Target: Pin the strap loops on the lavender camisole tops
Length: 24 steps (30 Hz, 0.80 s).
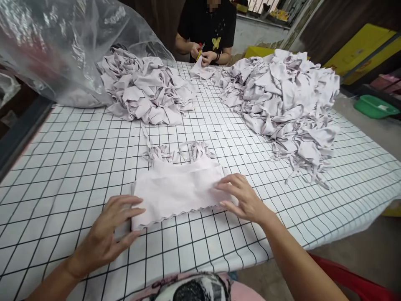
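Observation:
A stack of pale pinkish camisole tops (178, 188) lies flat on the table before me, scalloped hems toward me and thin straps bunched at the far side. My left hand (109, 225) rests at the stack's left edge, fingers spread and fingertips touching the cloth. On the right side my right hand (241, 196) has its fingers apart, with the tips on the top piece and near its edge. Neither hand grips anything. How many pieces are stacked cannot be made out.
The table bears a white cloth with a black grid (78, 167). One garment heap (147, 88) lies back left beside a clear plastic bag (62, 46); a larger heap (282, 96) lies right. Across the table, a person (206, 29) in black holds scissors (199, 51) at some fabric.

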Motion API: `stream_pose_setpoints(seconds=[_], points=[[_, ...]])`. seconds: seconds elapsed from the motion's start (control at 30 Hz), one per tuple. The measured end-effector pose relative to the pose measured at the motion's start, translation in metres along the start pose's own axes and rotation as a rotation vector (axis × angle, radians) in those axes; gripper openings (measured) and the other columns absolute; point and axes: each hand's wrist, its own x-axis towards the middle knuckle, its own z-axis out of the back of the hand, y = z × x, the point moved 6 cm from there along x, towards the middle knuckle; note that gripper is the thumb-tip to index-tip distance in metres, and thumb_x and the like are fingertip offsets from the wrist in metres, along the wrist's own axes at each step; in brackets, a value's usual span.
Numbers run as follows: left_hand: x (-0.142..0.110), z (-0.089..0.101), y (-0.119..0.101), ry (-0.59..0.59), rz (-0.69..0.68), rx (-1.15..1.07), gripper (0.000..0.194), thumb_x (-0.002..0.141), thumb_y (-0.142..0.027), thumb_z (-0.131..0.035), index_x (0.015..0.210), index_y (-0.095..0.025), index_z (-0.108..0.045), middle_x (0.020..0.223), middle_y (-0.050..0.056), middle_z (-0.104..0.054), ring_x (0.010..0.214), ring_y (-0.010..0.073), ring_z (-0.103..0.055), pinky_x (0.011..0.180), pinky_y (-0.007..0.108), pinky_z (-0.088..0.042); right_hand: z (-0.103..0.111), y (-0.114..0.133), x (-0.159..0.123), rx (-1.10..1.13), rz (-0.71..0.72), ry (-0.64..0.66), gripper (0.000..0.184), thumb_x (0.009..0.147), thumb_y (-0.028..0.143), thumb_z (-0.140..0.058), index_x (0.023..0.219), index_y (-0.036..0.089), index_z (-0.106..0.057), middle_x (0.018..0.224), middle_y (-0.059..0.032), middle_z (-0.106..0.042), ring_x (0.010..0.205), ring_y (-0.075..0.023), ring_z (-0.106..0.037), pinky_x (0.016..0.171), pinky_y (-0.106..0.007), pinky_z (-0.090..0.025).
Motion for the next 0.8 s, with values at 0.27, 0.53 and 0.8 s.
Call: stream_pose_setpoints(seconds=[0.27, 0.53, 0.8], points=[[0.033, -0.046, 0.015, 0.233, 0.128, 0.316, 0.062, 0.095, -0.039, -0.044, 0.152, -0.028, -0.024, 0.16, 0.005, -0.018, 0.147, 0.0347, -0.01, 0.114, 0.058, -0.025, -0.048, -0.029, 0.007, -0.379, -0.221, 0.139, 0.057, 0.1, 0.047, -0.03, 0.151, 0.026, -0.023, 0.158, -0.0036, -0.025, 0.146, -0.0254, -0.018, 0.11, -0.047, -0.027], [0.016, -0.036, 0.022, 0.262, 0.142, 0.354, 0.06, 0.097, -0.038, -0.044, 0.153, -0.029, -0.023, 0.161, 0.004, -0.017, 0.147, 0.0352, -0.006, 0.115, 0.059, -0.024, -0.053, -0.037, -0.004, -0.397, -0.237, 0.145, 0.057, 0.1, 0.045, -0.03, 0.153, 0.027, -0.018, 0.16, -0.0008, -0.022, 0.147, -0.0244, -0.015, 0.11, -0.048, -0.027], [0.044, -0.008, 0.007, 0.043, 0.186, 0.3, 0.045, 0.098, -0.029, -0.043, 0.142, -0.017, -0.041, 0.156, 0.011, -0.029, 0.147, 0.031, -0.011, 0.116, 0.053, -0.029, 0.005, -0.01, 0.061, -0.152, -0.161, -0.013, 0.033, 0.095, 0.044, -0.046, 0.118, 0.026, -0.062, 0.131, -0.0113, -0.057, 0.118, -0.0326, -0.051, 0.089, -0.051, -0.042]])
